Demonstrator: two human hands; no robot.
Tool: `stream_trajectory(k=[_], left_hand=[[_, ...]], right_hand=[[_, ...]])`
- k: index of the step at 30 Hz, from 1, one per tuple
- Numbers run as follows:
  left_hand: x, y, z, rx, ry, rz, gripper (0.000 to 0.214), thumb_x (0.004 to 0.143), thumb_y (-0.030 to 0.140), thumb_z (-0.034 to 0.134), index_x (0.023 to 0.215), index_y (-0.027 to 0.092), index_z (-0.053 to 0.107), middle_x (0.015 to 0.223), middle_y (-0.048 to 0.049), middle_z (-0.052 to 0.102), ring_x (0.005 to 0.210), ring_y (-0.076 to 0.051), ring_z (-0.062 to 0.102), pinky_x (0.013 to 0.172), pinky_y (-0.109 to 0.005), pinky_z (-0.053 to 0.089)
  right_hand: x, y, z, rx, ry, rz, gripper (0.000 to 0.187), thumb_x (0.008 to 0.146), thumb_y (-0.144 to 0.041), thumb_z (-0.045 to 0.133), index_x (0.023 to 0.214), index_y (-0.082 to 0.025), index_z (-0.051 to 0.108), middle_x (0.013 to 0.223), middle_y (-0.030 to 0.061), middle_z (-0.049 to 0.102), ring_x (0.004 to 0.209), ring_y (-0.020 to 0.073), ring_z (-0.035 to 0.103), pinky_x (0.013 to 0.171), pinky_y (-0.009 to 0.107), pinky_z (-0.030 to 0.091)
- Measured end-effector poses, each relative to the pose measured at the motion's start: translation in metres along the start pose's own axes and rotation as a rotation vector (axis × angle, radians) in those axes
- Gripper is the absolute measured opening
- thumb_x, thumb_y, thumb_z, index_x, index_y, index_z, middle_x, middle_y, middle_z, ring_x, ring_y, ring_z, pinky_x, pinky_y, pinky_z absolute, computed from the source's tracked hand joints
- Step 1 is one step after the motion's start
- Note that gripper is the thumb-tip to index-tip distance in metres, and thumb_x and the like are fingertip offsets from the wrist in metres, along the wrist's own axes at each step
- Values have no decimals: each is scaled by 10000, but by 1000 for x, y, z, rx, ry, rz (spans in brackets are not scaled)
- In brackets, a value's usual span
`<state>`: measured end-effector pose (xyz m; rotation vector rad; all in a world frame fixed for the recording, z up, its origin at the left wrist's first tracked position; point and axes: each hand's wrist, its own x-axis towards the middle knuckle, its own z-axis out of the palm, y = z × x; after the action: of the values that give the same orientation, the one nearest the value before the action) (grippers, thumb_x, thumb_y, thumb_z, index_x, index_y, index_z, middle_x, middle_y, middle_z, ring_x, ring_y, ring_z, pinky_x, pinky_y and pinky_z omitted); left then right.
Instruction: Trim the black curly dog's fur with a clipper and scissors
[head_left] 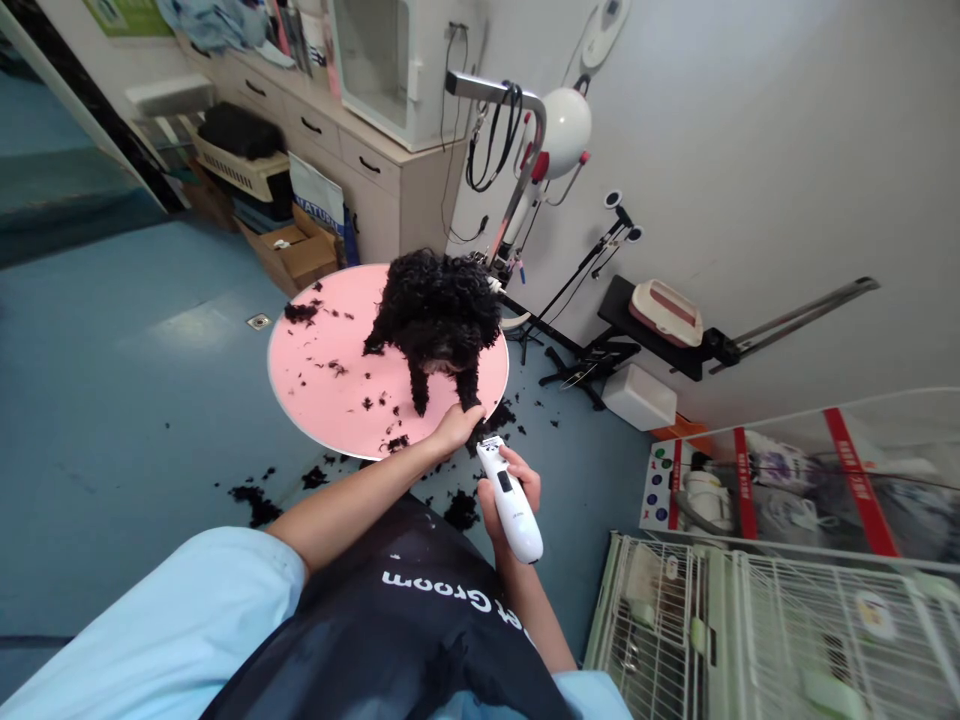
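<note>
A small black curly dog [437, 310] stands on a round pink grooming table [330, 375], facing me. My left hand [455, 424] is closed around the dog's front paw at the table's near edge. My right hand [510, 492] grips a white electric clipper [511, 498], its blade end pointing up at that paw, close to it. Clumps of cut black fur [304, 312] lie scattered over the pink top.
A metal grooming arm [517, 150] with leashes rises behind the table. More fur [256, 502] lies on the blue floor. A white wire cage [750, 630] stands at the lower right. Cabinets [360, 150] and cardboard boxes [296, 250] line the back wall.
</note>
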<state>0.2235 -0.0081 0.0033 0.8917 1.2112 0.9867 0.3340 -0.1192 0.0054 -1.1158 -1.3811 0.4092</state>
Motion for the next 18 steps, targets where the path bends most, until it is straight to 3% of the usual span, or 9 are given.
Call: stream_trajectory(k=[11, 13, 15, 18], left_hand=[[-5, 8, -6, -4, -46, 1, 148, 697, 289, 536, 612, 169, 549, 584, -14, 555, 632, -168, 484, 597, -265, 398], [-3, 6, -7, -2, -64, -4, 134, 686, 281, 543, 609, 171, 539, 590, -11, 548, 628, -163, 477, 584, -260, 391], [0, 2, -8, -24, -77, -8, 131, 683, 287, 550, 627, 169, 543, 616, -10, 555, 638, -160, 485, 588, -255, 397], [3, -4, -7, -72, -77, -26, 156, 688, 317, 554, 666, 163, 552, 655, -12, 570, 658, -164, 509, 602, -257, 410]], right_hand=[[2, 13, -3, -33, -114, -158, 444, 703, -239, 756, 1061, -252, 493, 1206, 110, 659, 1128, 275, 641, 913, 485, 516], [4, 12, 0, 47, -116, -77, 434, 708, -244, 747, 1066, -244, 500, 1256, 117, 637, 1162, 272, 618, 935, 482, 499], [6, 10, 4, 156, -6, 112, 379, 753, -273, 698, 1068, -236, 490, 1302, 116, 609, 1120, 241, 629, 905, 439, 507], [7, 6, 7, 345, 230, 422, 265, 810, -290, 606, 1023, -243, 454, 1231, 73, 650, 735, 119, 641, 675, 281, 504]])
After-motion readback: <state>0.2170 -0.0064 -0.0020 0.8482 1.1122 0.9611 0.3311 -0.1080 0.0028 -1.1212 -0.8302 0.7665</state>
